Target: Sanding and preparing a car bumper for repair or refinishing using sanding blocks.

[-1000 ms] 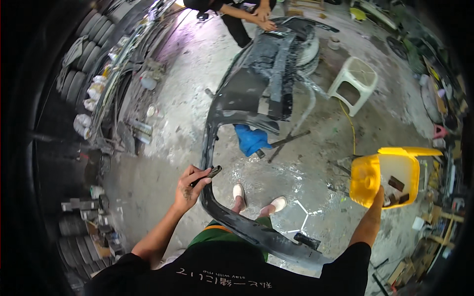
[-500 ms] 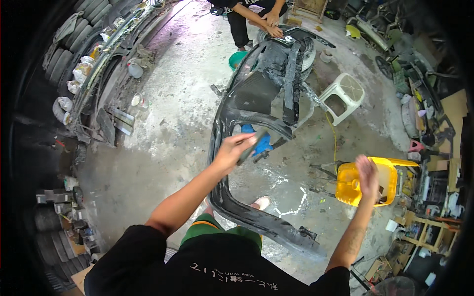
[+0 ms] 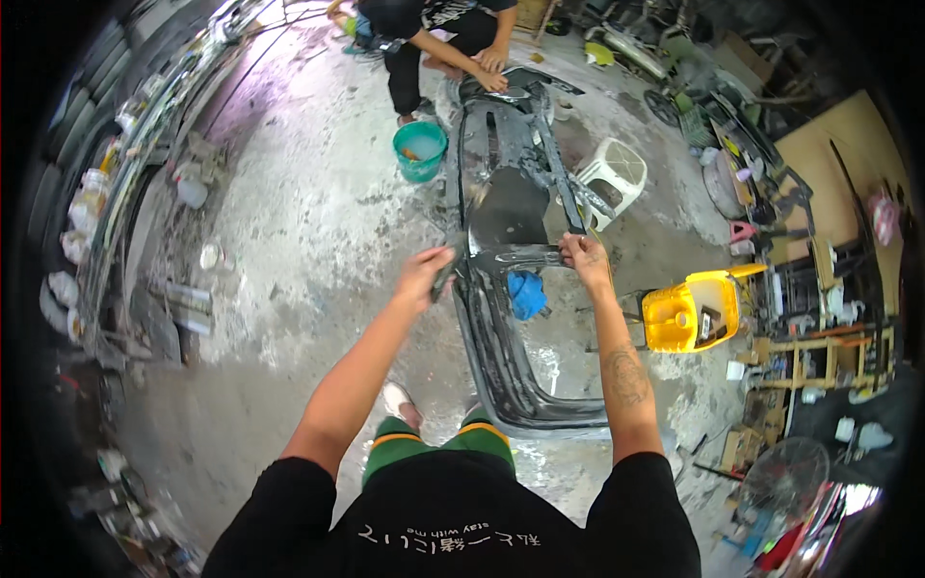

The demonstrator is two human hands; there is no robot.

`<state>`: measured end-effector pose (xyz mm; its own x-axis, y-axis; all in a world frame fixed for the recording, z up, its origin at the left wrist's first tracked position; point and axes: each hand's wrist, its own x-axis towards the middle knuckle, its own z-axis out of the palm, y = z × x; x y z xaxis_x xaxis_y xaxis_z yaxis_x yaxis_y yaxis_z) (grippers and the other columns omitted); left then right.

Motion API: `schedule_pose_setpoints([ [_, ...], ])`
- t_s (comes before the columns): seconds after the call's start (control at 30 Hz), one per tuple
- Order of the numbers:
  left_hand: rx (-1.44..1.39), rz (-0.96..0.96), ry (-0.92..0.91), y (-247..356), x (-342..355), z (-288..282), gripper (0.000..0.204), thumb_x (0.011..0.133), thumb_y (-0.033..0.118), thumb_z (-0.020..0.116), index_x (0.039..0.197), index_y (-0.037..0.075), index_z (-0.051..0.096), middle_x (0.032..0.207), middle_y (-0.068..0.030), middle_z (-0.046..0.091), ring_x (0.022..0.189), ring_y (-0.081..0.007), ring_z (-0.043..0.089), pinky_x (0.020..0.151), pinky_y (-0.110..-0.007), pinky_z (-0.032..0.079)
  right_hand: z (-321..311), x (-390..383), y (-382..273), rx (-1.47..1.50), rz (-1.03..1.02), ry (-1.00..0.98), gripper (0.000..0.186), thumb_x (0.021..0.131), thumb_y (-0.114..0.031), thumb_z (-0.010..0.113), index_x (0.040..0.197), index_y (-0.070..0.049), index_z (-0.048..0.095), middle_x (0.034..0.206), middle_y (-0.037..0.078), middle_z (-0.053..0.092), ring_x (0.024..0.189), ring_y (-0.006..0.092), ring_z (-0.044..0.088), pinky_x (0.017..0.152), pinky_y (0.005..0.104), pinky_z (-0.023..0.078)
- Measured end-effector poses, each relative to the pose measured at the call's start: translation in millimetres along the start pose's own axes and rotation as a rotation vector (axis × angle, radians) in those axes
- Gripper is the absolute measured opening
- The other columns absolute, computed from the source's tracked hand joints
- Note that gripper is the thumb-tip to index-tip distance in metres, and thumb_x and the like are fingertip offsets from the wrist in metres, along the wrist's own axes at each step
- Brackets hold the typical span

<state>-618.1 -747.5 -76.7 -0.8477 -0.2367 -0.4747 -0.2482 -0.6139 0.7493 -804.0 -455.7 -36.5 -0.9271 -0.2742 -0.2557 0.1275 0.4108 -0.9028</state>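
Observation:
A long black car-body panel (image 3: 501, 414), with grey patches, spans the middle of the view. My left hand (image 3: 424, 275) is closed on a small dark block (image 3: 441, 279) beside the panel's left rail. My right hand (image 3: 583, 255) grips the panel at the right end of its crossbar (image 3: 520, 256). A blue cloth (image 3: 527, 296) lies beneath the crossbar. At the panel's far end, a person (image 3: 405, 39) in dark clothes bends over it with both hands on it.
A teal bucket (image 3: 419, 166) of liquid stands left of the panel's far end. A white plastic stool (image 3: 621, 164) and an open yellow container (image 3: 665, 323) stand at the right. Car parts and tyres line the left; shelving (image 3: 819, 361) and a fan (image 3: 785, 477) are at the right.
My right hand has left the yellow container and taken hold of the panel. My left hand has moved with the dark block to the rail's left side. More of the teal bucket shows.

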Motion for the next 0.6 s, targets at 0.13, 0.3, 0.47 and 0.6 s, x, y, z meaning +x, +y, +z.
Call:
schedule_pose_setpoints([
  [0.13,0.114,-0.004,0.199,10.8,-5.9,-115.2,0.038,0.089,0.022,0.073,0.119,0.001,0.063,0.085,-0.0063,0.064,0.065,-0.0159,0.062,0.050,-0.031,0.053,29.9,14.1,-12.2,-0.446,-0.215,0.294,0.048,0.086,-0.037,0.069,0.120,-0.002,0.064,0.106,0.022,0.069,0.093,0.0364,0.069,0.085,0.0399,0.054],
  [0.3,0.198,-0.048,0.205,42.6,16.4,-133.1,0.036,0.088,0.025,0.074,0.116,0.003,0.065,0.081,-0.0026,0.063,0.061,-0.0145,0.061,0.051,-0.030,0.053,24.8,68.4,14.0,-0.620,-0.136,0.326,0.059,0.084,-0.041,0.070,0.132,-0.009,0.058,0.137,0.018,0.055,0.122,0.0387,0.055,0.102,0.0471,0.044],
  [0.47,0.388,0.031,0.125,87.1,56.5,-106.3,0.033,0.091,0.025,0.071,0.114,0.003,0.066,0.082,-0.0019,0.062,0.063,-0.0132,0.060,0.055,-0.028,0.052,29.7,103.8,15.5,-0.815,0.215,0.160,0.084,0.080,-0.046,0.074,0.151,-0.031,0.032,0.158,0.004,0.031,0.135,0.0366,0.044,0.107,0.0670,0.030],
  [0.6,0.624,0.143,0.019,125.6,95.5,-72.8,0.029,0.093,0.020,0.068,0.116,0.003,0.068,0.083,-0.0020,0.065,0.067,-0.0101,0.057,0.060,-0.026,0.047,37.1,113.3,6.5,-0.846,0.355,0.113,0.095,0.082,-0.040,0.074,0.153,-0.047,0.011,0.161,0.006,0.021,0.138,0.0402,0.038,0.106,0.0656,0.035],
])
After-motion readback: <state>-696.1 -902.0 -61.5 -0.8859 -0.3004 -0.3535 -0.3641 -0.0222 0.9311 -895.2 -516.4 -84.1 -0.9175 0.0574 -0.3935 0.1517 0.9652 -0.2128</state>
